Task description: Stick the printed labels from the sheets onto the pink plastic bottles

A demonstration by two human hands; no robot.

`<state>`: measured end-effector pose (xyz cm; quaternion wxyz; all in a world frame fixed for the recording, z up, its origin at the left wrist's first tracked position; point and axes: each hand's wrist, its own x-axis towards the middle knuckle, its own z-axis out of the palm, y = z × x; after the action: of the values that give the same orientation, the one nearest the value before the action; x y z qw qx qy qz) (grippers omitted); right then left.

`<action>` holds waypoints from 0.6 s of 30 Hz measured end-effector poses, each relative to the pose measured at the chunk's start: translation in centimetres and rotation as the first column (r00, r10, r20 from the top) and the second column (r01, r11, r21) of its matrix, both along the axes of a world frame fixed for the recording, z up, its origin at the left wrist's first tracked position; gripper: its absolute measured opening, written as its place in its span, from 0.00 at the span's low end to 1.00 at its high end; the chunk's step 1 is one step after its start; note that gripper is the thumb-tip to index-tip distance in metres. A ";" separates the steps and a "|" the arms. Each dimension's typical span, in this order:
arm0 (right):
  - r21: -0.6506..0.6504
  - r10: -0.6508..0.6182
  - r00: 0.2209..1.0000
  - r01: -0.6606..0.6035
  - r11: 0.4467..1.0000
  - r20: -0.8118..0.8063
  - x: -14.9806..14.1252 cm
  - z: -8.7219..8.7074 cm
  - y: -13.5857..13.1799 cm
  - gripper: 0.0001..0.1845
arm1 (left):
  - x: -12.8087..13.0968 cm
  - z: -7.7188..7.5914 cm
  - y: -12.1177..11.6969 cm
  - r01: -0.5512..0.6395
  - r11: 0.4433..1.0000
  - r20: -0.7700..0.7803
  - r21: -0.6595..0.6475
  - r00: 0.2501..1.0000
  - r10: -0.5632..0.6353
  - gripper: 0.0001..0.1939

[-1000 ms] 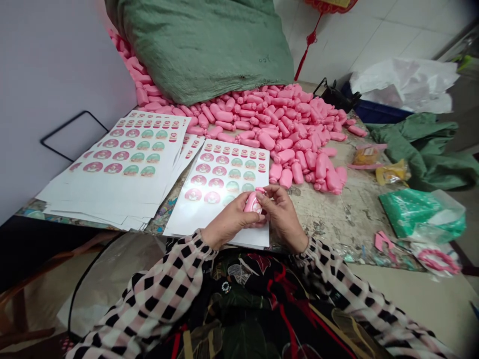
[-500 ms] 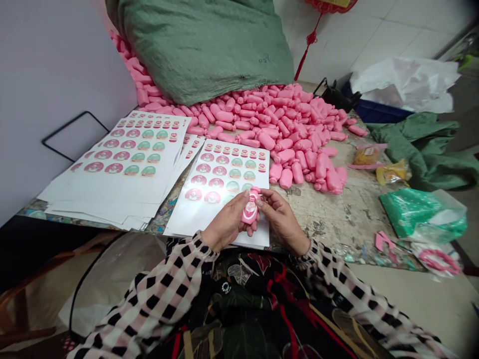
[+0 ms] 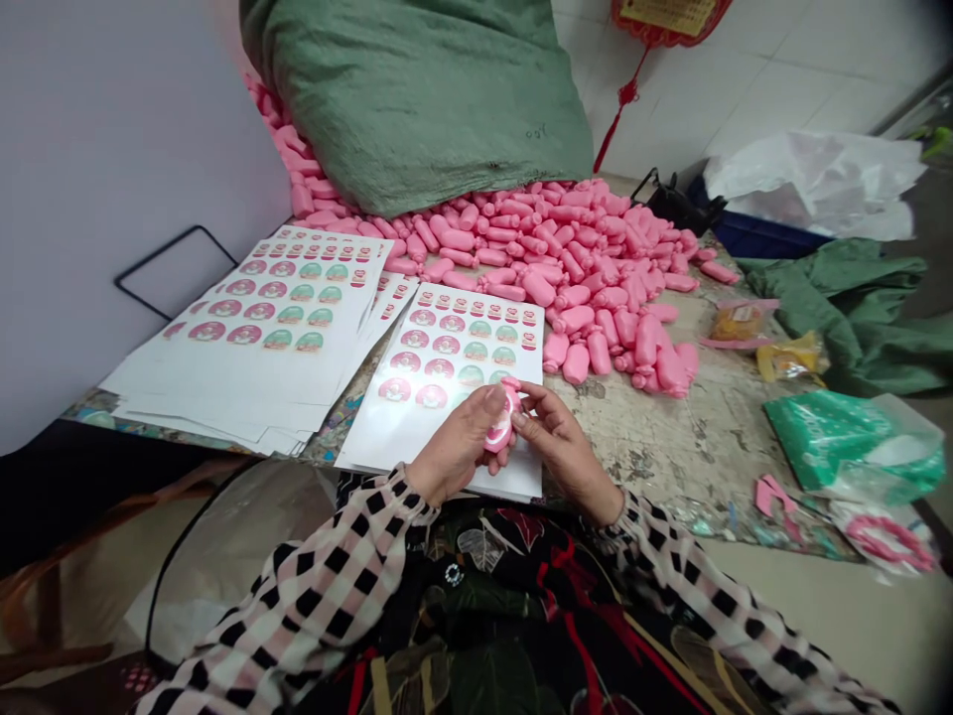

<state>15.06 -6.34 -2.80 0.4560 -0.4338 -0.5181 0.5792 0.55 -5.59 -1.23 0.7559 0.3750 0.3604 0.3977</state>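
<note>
Between my hands is a small pink toy bottle (image 3: 499, 431) with a white-and-pink label on its front. My left hand (image 3: 463, 437) wraps round its body, the thumb lying over the label. My right hand (image 3: 560, 437) grips the bottle's right side near the neck with thumb and fingers. Under my hands lies a sheet of stickers (image 3: 417, 362), printed with pink and green rounded labels and small red ones along the top. Part of the sheet's lower right is hidden by my left hand.
A stack of sticker sheets (image 3: 215, 387) lies to the left. Behind is a heap of pink bottles (image 3: 573, 258) below a green sack (image 3: 424, 99). At right are a green plastic packet (image 3: 841, 437), a pink cutter-like tool (image 3: 775, 497) and a pink ring (image 3: 889, 541) on the worn table (image 3: 640, 452).
My left thumb has moved up over the bottle's label, which showed more fully before. The bottle looks turned slightly. The whole view has shifted a little.
</note>
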 end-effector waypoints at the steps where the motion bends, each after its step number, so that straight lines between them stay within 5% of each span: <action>1: 0.007 0.003 0.999 -0.003 1.000 0.036 0.1 0.2 -0.1 0.24 | -0.3 0.2 -0.1 0.015 1.000 -0.009 0.008 1.000 -0.015 0.20; 5: 0.037 -0.066 0.983 0.060 0.997 0.172 0.8 1.1 -0.2 0.27 | -2.7 0.6 -1.7 -0.033 0.999 -0.071 0.001 0.997 0.033 0.18; 10: 0.065 -0.149 0.946 0.136 0.989 0.286 3.0 0.7 0.1 0.19 | -9.2 -0.1 -5.9 -0.303 0.953 -0.241 -0.010 0.926 0.291 0.18; 15: 0.072 -0.167 0.897 0.151 0.986 0.410 5.0 -0.4 0.2 0.16 | -17.7 -3.0 -9.9 -0.662 0.743 -0.504 0.097 0.611 0.610 0.25; 18: 0.096 -0.206 0.851 0.182 0.979 0.483 5.6 -0.8 0.3 0.16 | -22.3 -6.6 -11.8 -0.602 0.788 -0.895 0.127 0.274 0.353 0.34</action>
<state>20.68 -6.02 -3.57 0.3756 -0.6058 -0.5836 0.3890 -21.74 -17.36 -7.82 0.3331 0.3037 0.8392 0.3042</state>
